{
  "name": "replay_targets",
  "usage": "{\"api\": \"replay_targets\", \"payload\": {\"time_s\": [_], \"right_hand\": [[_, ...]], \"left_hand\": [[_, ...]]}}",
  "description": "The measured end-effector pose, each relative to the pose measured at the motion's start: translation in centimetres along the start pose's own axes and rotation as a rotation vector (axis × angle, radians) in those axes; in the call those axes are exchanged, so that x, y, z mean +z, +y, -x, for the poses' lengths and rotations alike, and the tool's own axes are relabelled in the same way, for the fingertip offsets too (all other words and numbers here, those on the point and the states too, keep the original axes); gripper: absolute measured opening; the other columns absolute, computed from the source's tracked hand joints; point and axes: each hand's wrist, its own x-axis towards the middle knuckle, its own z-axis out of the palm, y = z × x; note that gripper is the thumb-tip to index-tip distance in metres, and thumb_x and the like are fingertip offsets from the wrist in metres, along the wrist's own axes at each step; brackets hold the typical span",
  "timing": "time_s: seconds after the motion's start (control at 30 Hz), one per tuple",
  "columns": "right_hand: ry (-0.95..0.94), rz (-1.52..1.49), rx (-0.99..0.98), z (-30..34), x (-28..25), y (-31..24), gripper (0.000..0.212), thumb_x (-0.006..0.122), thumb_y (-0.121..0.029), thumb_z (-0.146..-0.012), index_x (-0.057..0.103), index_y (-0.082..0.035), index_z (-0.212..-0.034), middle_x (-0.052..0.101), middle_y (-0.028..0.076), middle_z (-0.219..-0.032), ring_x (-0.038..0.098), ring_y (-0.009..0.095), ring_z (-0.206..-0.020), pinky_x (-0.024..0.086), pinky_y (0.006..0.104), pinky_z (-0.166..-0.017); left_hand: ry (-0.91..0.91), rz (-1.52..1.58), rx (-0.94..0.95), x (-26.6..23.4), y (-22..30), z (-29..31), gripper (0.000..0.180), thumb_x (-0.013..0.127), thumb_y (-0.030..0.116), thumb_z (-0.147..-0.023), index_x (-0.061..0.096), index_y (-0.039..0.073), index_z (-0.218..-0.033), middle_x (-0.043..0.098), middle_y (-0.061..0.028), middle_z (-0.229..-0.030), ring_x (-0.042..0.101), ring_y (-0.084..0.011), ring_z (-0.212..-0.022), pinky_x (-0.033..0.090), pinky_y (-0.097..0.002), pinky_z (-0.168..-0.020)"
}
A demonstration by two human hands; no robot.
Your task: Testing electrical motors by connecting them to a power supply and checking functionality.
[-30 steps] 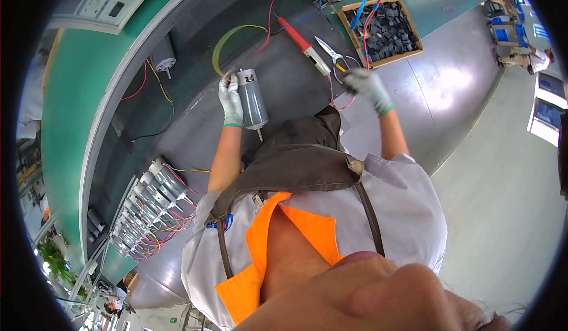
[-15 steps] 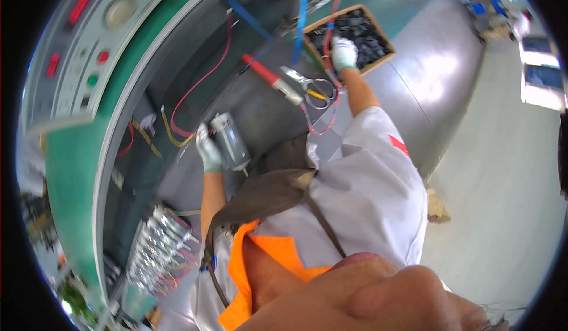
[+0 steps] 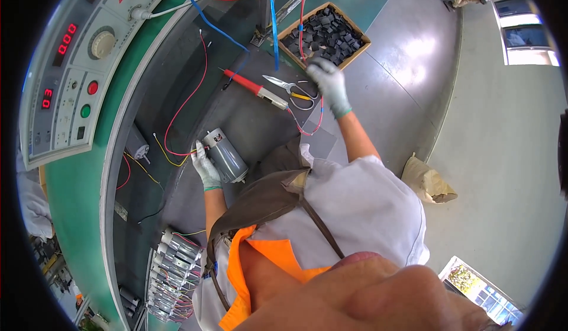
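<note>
As left hand point(image 3: 206, 168) pinches wires point(image 3: 179, 154) beside smooth cylindrical motor point(image 3: 228, 158) | right hand point(image 3: 330, 85): grasp unclear

Grey bench top point(image 3: 393, 94), shallow carton point(image 3: 357, 55) of black pieces point(image 3: 325, 32), scissors point(image 3: 289, 87), red-and-white probe point(image 3: 257, 89) beside them, row of motors point(image 3: 173, 278) at left.

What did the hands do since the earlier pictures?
The right hand went from near the scissors to the black pieces in the box, then drew back to its near edge; whether it took one is hard to tell. The left hand stayed by the gray motor. The scissors and red tool stayed on the table.
</note>
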Motion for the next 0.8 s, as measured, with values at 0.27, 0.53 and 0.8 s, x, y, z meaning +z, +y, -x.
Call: {"api": "replay_targets", "payload": {"time_s": [0.27, 0.53, 0.8], "right_hand": [[-0.907, -0.112, 0.562, 12.0, 10.5, -1.0, 0.057, 0.063, -0.036, -0.096, 0.050, -0.006, -0.143, 0.061, -0.005, -0.084, 0.054, 0.005, -0.058, 0.044, 0.0218, -0.050], [-1.318, -0.340, 0.701, 15.0, 15.2, 0.9, 0.027, 0.055, -0.019, -0.096, 0.064, -0.009, -0.119, 0.055, -0.005, -0.070, 0.051, 0.004, -0.053, 0.043, 0.0224, -0.046], [-1.081, -0.028, 0.475, 14.9, 14.0, -2.4, 0.026, 0.060, -0.024, -0.096, 0.068, -0.004, -0.111, 0.070, 0.006, -0.084, 0.065, 0.011, -0.069, 0.053, 0.0283, -0.057]], "left_hand": [[-0.164, -0.424, 0.424, -1.4, 0.5, 7.7, 0.053, 0.063, 0.014, -0.095, 0.047, -0.002, -0.142, 0.048, -0.0160, -0.142, 0.049, -0.0258, -0.130, 0.038, -0.0366, -0.110], [-0.330, -0.722, 0.769, -2.1, 2.1, 10.2, 0.032, 0.071, 0.010, -0.084, 0.069, 0.004, -0.116, 0.068, -0.0132, -0.112, 0.062, -0.0307, -0.109, 0.048, -0.0397, -0.097], [-0.172, -0.594, 0.479, -2.3, 0.7, 9.8, 0.020, 0.069, 0.012, -0.088, 0.070, -0.001, -0.104, 0.070, -0.0150, -0.098, 0.067, -0.0237, -0.090, 0.051, -0.0356, -0.083]]}}
